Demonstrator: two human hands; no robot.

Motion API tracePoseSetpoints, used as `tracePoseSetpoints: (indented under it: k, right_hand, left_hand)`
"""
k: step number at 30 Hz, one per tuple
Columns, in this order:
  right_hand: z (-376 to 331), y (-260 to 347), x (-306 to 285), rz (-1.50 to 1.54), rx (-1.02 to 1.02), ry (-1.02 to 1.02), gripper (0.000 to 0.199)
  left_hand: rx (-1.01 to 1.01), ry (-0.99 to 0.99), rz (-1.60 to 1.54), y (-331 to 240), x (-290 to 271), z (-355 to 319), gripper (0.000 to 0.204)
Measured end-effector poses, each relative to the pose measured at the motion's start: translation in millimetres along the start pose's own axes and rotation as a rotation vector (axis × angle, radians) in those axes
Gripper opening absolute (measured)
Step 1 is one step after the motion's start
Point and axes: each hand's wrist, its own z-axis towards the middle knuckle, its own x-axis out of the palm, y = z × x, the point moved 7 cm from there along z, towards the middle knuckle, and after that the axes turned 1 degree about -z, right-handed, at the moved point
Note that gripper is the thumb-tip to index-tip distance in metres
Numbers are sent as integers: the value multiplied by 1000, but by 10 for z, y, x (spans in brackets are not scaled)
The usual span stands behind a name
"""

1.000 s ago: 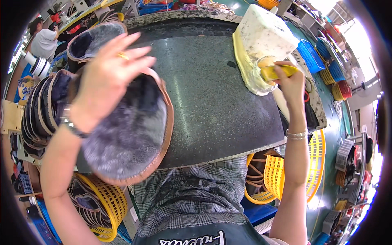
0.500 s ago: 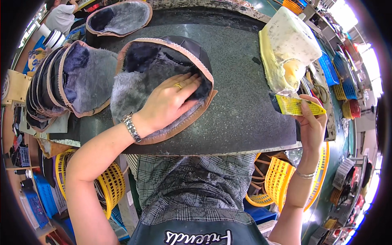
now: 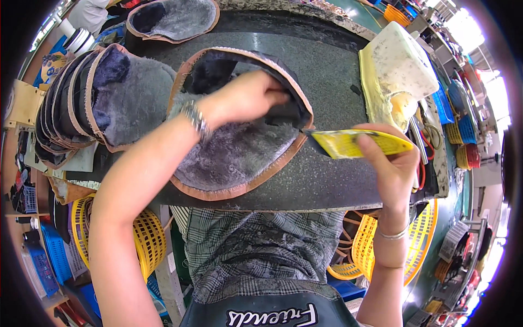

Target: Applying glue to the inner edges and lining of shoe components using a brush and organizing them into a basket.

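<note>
A fur-lined slipper piece (image 3: 234, 163) lies on the dark bench, its grey lining facing up and a tan stitched band around its edge. My left hand (image 3: 248, 101) reaches into its toe pocket; the fingers are partly hidden and blurred, so I cannot tell how they are set. Between the thumb and fingers of my right hand (image 3: 395, 163), I hold a yellow glue spreader (image 3: 357, 143). The spreader's dark edge is at the right rim of the slipper piece, seemingly touching it.
A cut-open white plastic container (image 3: 400, 65), crusted with yellowish glue, stands at the right. Similar slipper pieces (image 3: 131, 103) are stacked at the left, and another slipper piece (image 3: 174, 22) lies at the back. Yellow baskets (image 3: 150, 245) sit below the bench's front edge (image 3: 261, 209).
My right hand has brought the spreader leftward from beside the glue container to the slipper's rim. My left hand has moved up and right into the toe, and the slipper piece has shifted right.
</note>
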Motion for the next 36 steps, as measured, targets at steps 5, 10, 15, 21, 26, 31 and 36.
tracePoseSetpoints:
  k: [5, 10, 15, 21, 26, 31, 36]
  right_hand:
    - [-123, -183, -348, 302, 54, -244, 17]
    - [-191, -247, -418, 464, -14, -287, 20]
    - [-251, -218, -368, 447, 18, -284, 20]
    - [-141, 38, 411, -113, -105, -57, 12]
    - [-290, 359, 1087, -426, -707, 114, 30]
    - [83, 166, 826, -539, -719, -130, 25]
    - [433, -77, 693, -436, -607, -220, 18]
  left_hand:
    - [120, -252, 536, -345, 432, -556, 70]
    - [200, -446, 610, -294, 491, -695, 63]
    - [8, -373, 249, -70, 241, -678, 33]
    - [-39, -471, -127, 193, 87, -665, 13]
    - [2, -586, -159, 346, 63, -687, 16]
    - [91, -661, -286, 171, 159, -811, 47]
    - [94, -223, 612, -165, 390, -925, 76]
